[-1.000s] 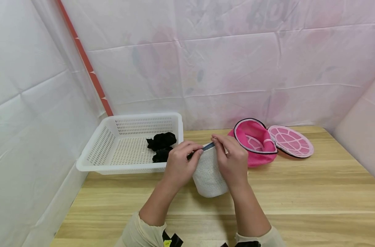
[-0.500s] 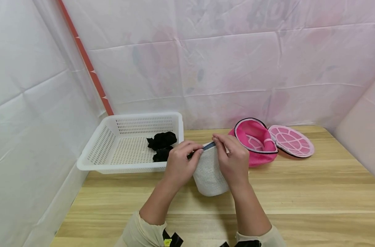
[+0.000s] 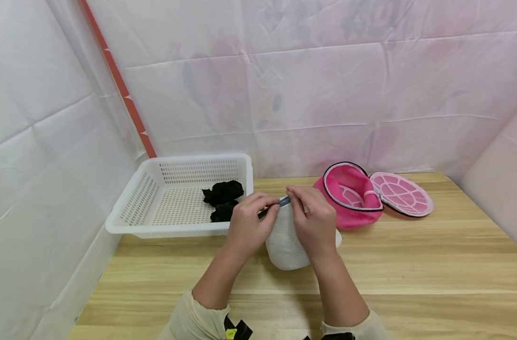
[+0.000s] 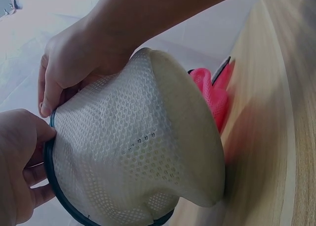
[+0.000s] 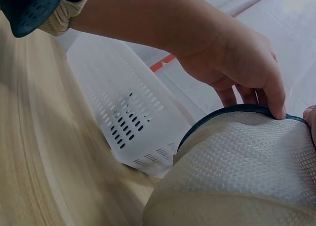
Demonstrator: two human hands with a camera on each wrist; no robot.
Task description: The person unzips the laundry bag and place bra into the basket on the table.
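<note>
A white mesh laundry bag (image 3: 284, 245) with a dark blue zipped rim is held just above the wooden table, rim up. My left hand (image 3: 250, 222) pinches the rim on its left side between thumb and fingers. Close by on the same rim, my right hand (image 3: 315, 219) pinches with thumb and forefinger. In the left wrist view, the bag's mesh side (image 4: 118, 132) and padded base (image 4: 192, 127) show between both hands. The right wrist view has the left hand (image 5: 242, 63) on the blue rim. Whether a zipper pull is between the fingers is hidden.
A white perforated basket (image 3: 173, 231) with black bunched cloth (image 3: 222, 193) inside stands at the left. Behind the right hand sits an open pink mesh bag (image 3: 354, 217), its round pink lid (image 3: 400, 193) lying on the table (image 3: 433, 274). Draped sheets (image 3: 309, 94) wall the back and sides.
My right hand has slid left along the rim, closer to the left hand. A white part of the bag now shows right of the right wrist. The left hand has stayed in place.
</note>
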